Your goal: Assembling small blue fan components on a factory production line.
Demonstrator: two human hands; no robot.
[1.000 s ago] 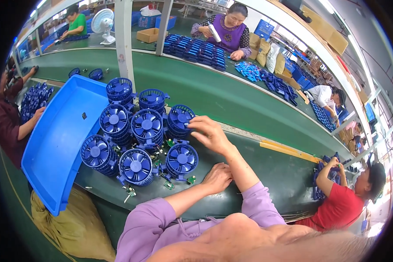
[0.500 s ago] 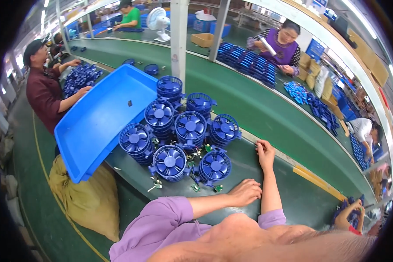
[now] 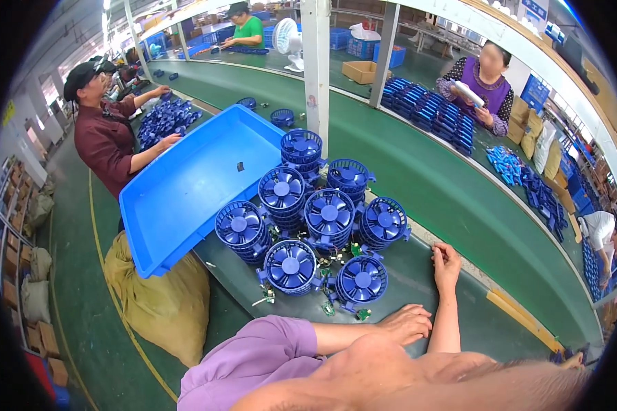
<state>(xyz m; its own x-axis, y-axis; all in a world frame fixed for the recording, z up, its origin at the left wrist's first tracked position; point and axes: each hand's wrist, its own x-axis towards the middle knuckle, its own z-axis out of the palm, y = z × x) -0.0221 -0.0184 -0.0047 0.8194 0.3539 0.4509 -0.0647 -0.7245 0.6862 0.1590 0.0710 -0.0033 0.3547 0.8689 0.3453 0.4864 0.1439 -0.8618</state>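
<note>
My left hand [image 3: 408, 323] lies palm down on the dark green bench, beside my right forearm, with its fingers stretched loosely and nothing seen in it. Farther forward, my right hand [image 3: 447, 266] rests by the bench's far edge. Its fingers are slightly bent and apart, with nothing visible between them. Left of my hands are several stacks of round blue fan housings with blades inside; the nearest fan stack [image 3: 361, 279] stands just beyond my left hand. Small green circuit boards [image 3: 363, 314] with wires lie between and in front of the stacks. Neither hand touches the fans.
A blue tray [image 3: 185, 198] sits tilted left of the stacks, above a yellow sack [image 3: 161, 308]. A white post [image 3: 315, 75] rises behind them. Beyond the bench runs a green conveyor belt [image 3: 418, 164]. Co-workers handle blue parts at the left and across the belt.
My view has turned left, so the scene sits farther right in the picture. My hands keep nearly the same pose on the bench. Across the belt, the co-worker's white cylinder has changed angle.
</note>
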